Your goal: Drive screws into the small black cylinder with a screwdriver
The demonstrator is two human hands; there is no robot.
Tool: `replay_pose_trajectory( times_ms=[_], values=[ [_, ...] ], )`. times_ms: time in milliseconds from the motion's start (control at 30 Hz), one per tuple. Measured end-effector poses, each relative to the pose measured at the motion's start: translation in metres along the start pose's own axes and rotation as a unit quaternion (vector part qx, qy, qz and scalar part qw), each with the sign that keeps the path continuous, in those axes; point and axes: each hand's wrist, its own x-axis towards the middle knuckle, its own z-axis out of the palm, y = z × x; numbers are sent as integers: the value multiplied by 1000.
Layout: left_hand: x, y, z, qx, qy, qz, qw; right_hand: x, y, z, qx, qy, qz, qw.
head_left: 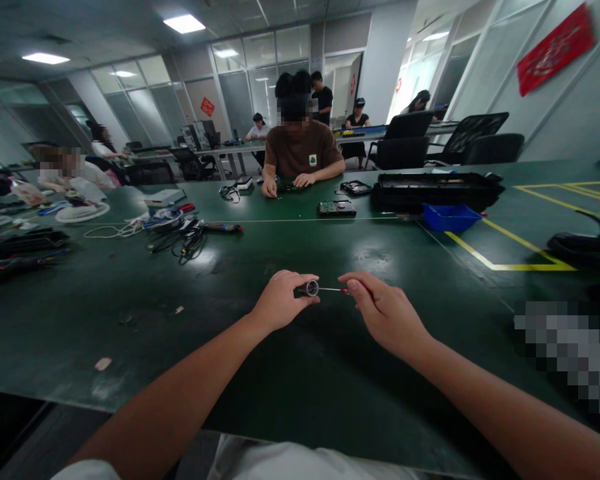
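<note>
My left hand (284, 301) is closed on a small dark cylindrical part (312, 288), whose round, pale-rimmed end faces me. My right hand (386, 308) grips a screwdriver (334, 289) by its red handle, which the fingers mostly cover. The thin metal shaft points left and its tip meets the side of the cylindrical part, or lies just beside it; I cannot tell which. Both hands are raised over the near middle of the green table (260, 393).
Cables (185, 237) and a dark stick-shaped device (223, 227) lie at left. Ahead are a hard drive (336, 209), a blue bin (451, 218) and a long black housing (437, 192). Another person (303, 153) works across the table. Yellow tape (530, 267) marks the right side.
</note>
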Motion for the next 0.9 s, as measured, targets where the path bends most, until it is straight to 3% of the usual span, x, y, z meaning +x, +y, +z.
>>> replay_pose_trajectory(
  times_ms=[267,533,800,900],
  values=[
    [0,-1,-2,0,9,-11,1000,-1,-4,-1,25,-11,-27,999],
    [-1,0,-1,4,11,0,1000,2,-1,0,-5,16,27,999],
    [0,1,-3,-1,10,-21,1000,-1,0,2,7,21,-53,998],
    [0,2,-4,0,9,-20,1000,0,1,0,5,14,-34,999]
  ],
)
